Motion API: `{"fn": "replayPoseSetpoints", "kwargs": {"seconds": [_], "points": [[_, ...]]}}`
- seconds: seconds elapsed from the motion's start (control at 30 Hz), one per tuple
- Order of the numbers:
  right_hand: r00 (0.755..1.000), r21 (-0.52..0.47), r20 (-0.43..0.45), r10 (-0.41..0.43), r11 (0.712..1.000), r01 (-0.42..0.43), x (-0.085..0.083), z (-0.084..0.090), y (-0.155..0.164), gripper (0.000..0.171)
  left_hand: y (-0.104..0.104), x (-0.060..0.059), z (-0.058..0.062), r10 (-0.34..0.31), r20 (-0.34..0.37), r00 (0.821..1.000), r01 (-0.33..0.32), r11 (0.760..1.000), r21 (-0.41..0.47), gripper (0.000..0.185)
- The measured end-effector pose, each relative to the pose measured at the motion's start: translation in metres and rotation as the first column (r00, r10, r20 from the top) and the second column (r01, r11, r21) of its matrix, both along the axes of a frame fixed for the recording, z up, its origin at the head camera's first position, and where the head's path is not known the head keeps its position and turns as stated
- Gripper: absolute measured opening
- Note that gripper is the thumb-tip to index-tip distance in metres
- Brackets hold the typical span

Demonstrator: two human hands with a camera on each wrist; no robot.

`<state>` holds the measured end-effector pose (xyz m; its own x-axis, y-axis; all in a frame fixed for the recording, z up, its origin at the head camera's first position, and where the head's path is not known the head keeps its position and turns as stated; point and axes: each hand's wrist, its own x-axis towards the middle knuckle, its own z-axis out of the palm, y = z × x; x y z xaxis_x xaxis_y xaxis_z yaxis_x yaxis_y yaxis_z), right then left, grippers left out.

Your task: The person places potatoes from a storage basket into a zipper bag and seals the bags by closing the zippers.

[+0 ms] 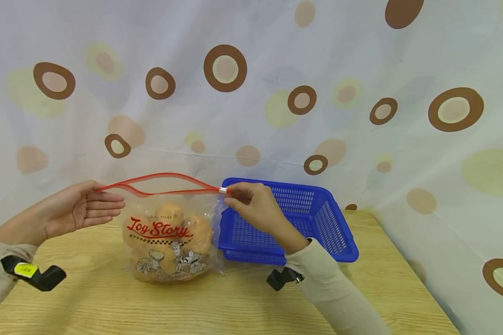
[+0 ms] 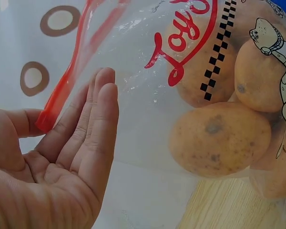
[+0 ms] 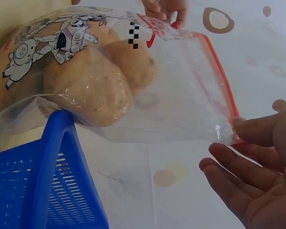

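Note:
A clear slider zip bag point(image 1: 130, 242) printed with red "Toy Story" lettering holds several potatoes point(image 2: 219, 138). Its red zip strip point(image 1: 167, 175) gapes in the middle, two edges apart. At the left end of the strip, my left hand point(image 1: 85, 209) pinches the corner between thumb and index finger, other fingers stretched out. My right hand point(image 1: 255, 204) pinches the right end, close to the white slider point(image 1: 223, 190). In the right wrist view, thumb and fingertips meet at the bag's corner. Whether the bag's bottom bears on the wooden table point(image 1: 218, 311) I cannot tell.
A blue plastic basket point(image 1: 339, 232) with slotted walls stands right of the bag, behind my right wrist. The bag's right side is close to the basket's rim. A pale curtain point(image 1: 268, 42) with brown rings hangs behind the table.

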<state>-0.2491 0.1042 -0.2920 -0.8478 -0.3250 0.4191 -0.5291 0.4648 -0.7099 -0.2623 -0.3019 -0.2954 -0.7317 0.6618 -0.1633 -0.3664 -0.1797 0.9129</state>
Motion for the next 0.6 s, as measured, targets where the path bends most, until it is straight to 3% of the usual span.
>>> {"fn": "replayPoseSetpoints", "kwargs": {"seconds": [0.07,0.13,0.2,0.23,0.27,0.33,0.4,0.43,0.5,0.6], "points": [[0.999,-0.023,-0.011,-0.043,0.999,0.043,0.001,0.002,0.006,0.02,0.0,-0.001,-0.001,-0.016,-0.002,1.0,0.016,0.999,0.033,0.062],[0.997,-0.101,0.045,-0.057,0.993,0.061,0.002,0.003,0.011,0.028,0.001,-0.001,-0.003,-0.023,-0.01,1.0,0.024,0.999,0.049,0.061],[0.985,-0.172,0.174,-0.002,0.985,0.032,0.002,0.004,0.014,0.044,0.002,-0.001,-0.004,-0.023,-0.022,1.0,0.024,0.998,0.054,0.06],[0.963,-0.205,0.263,0.054,0.979,0.001,0.002,0.003,0.014,0.053,0.002,-0.001,-0.004,-0.018,-0.03,0.999,0.02,0.999,0.048,0.06],[0.924,-0.24,0.361,0.124,0.97,-0.036,0.002,0.002,0.013,0.062,0.002,-0.001,-0.005,-0.01,-0.04,0.999,0.012,0.999,0.037,0.06],[0.811,-0.293,0.532,0.245,0.951,-0.095,0.001,-0.001,0.01,0.076,0.002,0.0,-0.005,0.011,-0.058,0.998,-0.01,1.0,0.01,0.059],[0.695,-0.349,0.648,0.313,0.932,-0.095,-0.003,-0.004,0.005,0.081,0.002,0.0,-0.005,0.032,-0.072,0.997,-0.034,0.999,-0.021,0.057],[0.65,-0.384,0.681,0.337,0.92,-0.075,-0.005,-0.006,0.002,0.082,0.002,0.001,-0.005,0.04,-0.079,0.996,-0.043,0.999,-0.033,0.056],[0.592,-0.444,0.72,0.361,0.896,-0.006,-0.009,-0.008,-0.003,0.076,0.001,0.001,-0.005,0.045,-0.085,0.995,-0.049,0.998,-0.048,0.054],[0.548,-0.496,0.75,0.37,0.863,0.097,-0.014,-0.009,-0.009,0.056,0.001,0.0,-0.005,0.037,-0.101,0.994,-0.043,0.998,-0.055,0.052]]}}
